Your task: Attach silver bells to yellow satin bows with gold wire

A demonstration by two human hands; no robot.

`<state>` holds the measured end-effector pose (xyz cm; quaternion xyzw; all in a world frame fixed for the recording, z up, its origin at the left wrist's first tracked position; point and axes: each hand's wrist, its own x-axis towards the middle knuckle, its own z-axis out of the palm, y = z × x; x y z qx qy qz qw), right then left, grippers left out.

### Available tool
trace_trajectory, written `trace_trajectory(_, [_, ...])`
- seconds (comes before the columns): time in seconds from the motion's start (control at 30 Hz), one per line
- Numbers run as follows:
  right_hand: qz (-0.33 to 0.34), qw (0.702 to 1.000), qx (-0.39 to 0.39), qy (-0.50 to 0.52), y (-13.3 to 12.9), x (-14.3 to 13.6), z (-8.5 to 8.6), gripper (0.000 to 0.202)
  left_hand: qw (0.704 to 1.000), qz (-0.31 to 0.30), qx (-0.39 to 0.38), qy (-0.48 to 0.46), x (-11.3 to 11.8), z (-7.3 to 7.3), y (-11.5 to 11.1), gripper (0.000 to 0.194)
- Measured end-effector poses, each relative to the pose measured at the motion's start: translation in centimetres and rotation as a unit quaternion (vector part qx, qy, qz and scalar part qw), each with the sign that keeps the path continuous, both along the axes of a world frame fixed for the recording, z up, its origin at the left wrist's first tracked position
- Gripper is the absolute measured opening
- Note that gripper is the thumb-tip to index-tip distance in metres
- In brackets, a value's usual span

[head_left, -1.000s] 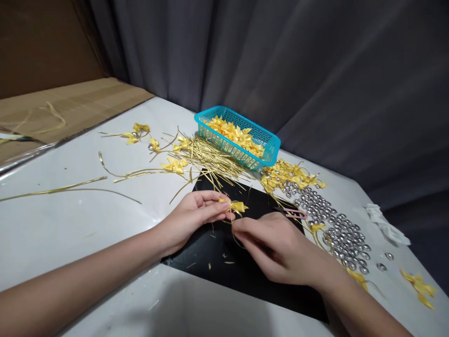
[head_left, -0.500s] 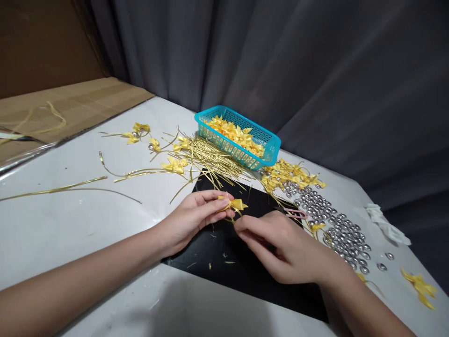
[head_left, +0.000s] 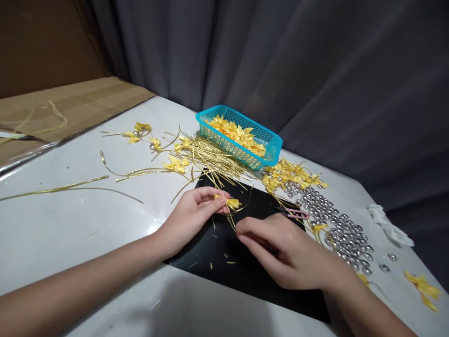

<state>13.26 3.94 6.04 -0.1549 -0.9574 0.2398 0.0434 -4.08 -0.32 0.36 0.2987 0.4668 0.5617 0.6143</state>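
Between the thumb and fingers of my left hand (head_left: 199,210) is a small yellow ribbon bow (head_left: 233,203). A thin gold cord (head_left: 230,221) runs down from the bow to my right hand (head_left: 280,248), whose thumb and forefinger pinch its end. Both hands are above a black mat (head_left: 224,290) with tiny yellow scraps on it. Just past my right hand lie small thread snips with a pink handle (head_left: 298,214). My fingers cover part of the bow.
A blue basket (head_left: 275,150) full of yellow bows stands at the back. Gold cords (head_left: 217,159) lie before it. Silver beads (head_left: 347,234) and finished bow pieces (head_left: 291,175) are spread on the right. More bows and loose cords lie left, near cardboard (head_left: 70,112).
My right hand has drawn slightly down and away from the bow, so more of the cord shows between my hands. The left hand keeps its pinch on the bow.
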Motion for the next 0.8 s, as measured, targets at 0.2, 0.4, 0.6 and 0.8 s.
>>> trace_trajectory(0.2, [-0.032,0.994,0.015,0.103,-0.5,0.2,0.6,0.007,0.995,0.004,0.058,0.078,0.0,0.3,0.0,0.020])
trace_trajectory(0.4, [-0.130,0.975,0.052,0.171,-0.6,0.0,0.1,0.006,0.985,-0.103,0.107,0.091,0.5,-0.7,-0.9,0.029])
trace_trajectory(0.6, [-0.229,0.953,0.037,0.195,0.7,-0.5,-1.0,0.008,0.964,-0.189,0.134,0.128,0.8,-0.8,-1.5,0.023])
trace_trajectory(0.8, [-0.287,0.941,0.028,0.174,1.5,-0.5,-2.1,0.013,0.972,-0.167,0.128,0.107,0.7,-0.5,-1.3,0.026])
